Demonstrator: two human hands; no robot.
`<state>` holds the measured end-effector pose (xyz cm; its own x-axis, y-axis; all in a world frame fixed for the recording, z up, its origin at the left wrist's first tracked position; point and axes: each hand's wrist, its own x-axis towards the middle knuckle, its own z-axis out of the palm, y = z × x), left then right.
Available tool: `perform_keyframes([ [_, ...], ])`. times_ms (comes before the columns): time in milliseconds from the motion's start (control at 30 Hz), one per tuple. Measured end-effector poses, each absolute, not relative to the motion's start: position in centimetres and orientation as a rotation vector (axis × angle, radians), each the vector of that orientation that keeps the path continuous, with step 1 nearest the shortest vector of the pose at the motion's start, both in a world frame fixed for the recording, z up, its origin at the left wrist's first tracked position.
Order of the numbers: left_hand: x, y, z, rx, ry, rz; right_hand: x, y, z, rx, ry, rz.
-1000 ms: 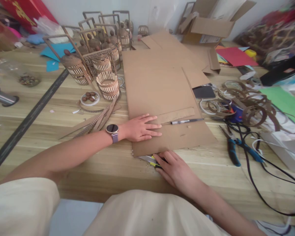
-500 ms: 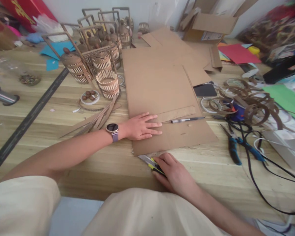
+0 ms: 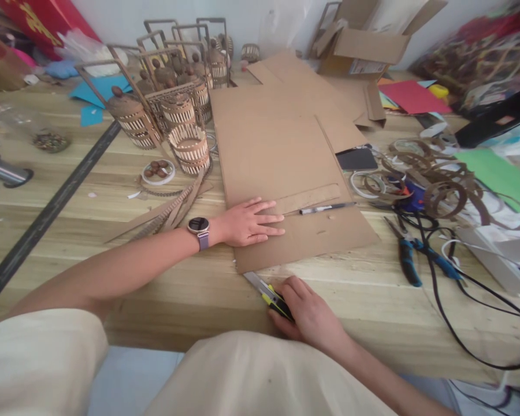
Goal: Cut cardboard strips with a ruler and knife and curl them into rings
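Note:
My left hand (image 3: pixel 252 222) lies flat with fingers spread on a brown cardboard sheet (image 3: pixel 268 147), near its lower left edge. In my right hand (image 3: pixel 305 309) is a yellow and black utility knife (image 3: pixel 272 297), its blade extended and pointing up-left. The blade tip is close to the sheet's lower left corner; whether it touches the cardboard I cannot tell. A narrow cardboard strip (image 3: pixel 307 197) and a black pen (image 3: pixel 327 208) rest on the sheet, right of my left hand.
Several small bamboo lanterns (image 3: pixel 188 147) stand at the back left. Brown beads (image 3: pixel 158 169) sit in a white ring. Blue-handled pliers (image 3: pixel 409 260), black cables (image 3: pixel 435 300) and curled brown strips (image 3: pixel 446 199) crowd the right. An open carton (image 3: pixel 368 45) stands at the back.
The utility knife and my right hand have shifted slightly, showing more of the knife's body. My left hand stays pressed on the cardboard. The view has turned a little.

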<state>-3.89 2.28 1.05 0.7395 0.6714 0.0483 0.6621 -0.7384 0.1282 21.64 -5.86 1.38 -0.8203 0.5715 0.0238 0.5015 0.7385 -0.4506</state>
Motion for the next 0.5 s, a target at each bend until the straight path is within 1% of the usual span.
perform_keyframes([
  [267, -3.91, 2.28, 1.18, 2.825, 1.078, 0.154, 21.65, -5.96, 1.0, -0.872, -2.783, 0.676],
  [500, -3.83, 2.26, 1.38, 2.83, 1.079, 0.098, 21.4, -5.98, 0.75, -0.865, -2.803, 0.665],
])
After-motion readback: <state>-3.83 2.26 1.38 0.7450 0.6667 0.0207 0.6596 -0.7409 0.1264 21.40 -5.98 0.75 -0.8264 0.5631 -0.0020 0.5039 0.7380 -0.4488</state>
